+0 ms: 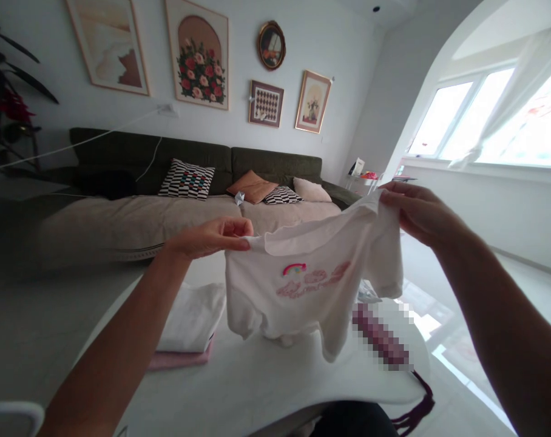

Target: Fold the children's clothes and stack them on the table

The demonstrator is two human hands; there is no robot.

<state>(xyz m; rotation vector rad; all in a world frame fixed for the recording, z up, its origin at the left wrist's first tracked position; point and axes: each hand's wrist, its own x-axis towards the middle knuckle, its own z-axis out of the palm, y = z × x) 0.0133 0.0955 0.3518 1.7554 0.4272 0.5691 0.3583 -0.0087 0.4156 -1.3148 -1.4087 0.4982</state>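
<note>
A small white shirt (294,297) with a rainbow patch and pink print hangs in the air above a white table (257,388). My left hand (212,237) pinches one shoulder of it near the neckline. At the other shoulder, higher up, my right hand (414,209) grips the cloth, so the shirt slants upward to the right. Its lower edge droops in loose folds close to the tabletop. Beside my left forearm lies a folded white garment (189,315) on top of a folded pink one (184,359).
A blurred-out dark pink object (382,340) with a dark tassel (421,403) lies at the table's right side. Behind the table stands a green sofa (275,161) with several cushions. A white bar (14,409) shows at lower left.
</note>
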